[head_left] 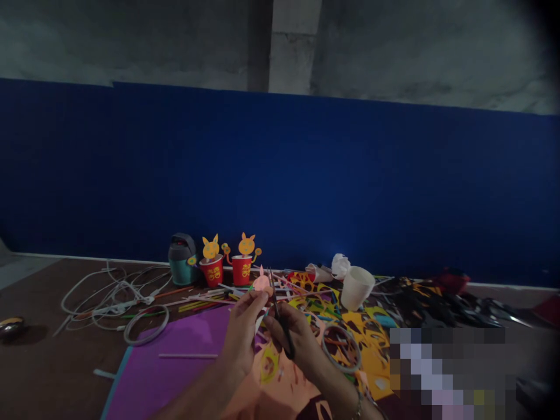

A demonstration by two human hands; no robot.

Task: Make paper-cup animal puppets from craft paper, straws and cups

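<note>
In the head view, my left hand (245,321) pinches a small pink paper cut-out (262,282) with a pointed top. My right hand (300,335) is wrapped round a pair of dark-handled scissors (286,338), with the blades pointing up beside the cut-out. I cannot tell whether the blades touch the paper. Below my hands lie a sheet of orange paper (280,396) and a yellow paper scrap (268,366). Under my left forearm is a purple sheet (175,370) with a pale thin strip on it.
Two red cups (242,270) with orange paper cat faces stand at the back, near a teal-and-grey container (182,265). White cables (109,300) lie left. A white cup (356,289), a tape roll (341,349) and many yellow scraps (365,335) are on the right. A blue panel (280,175) rises behind.
</note>
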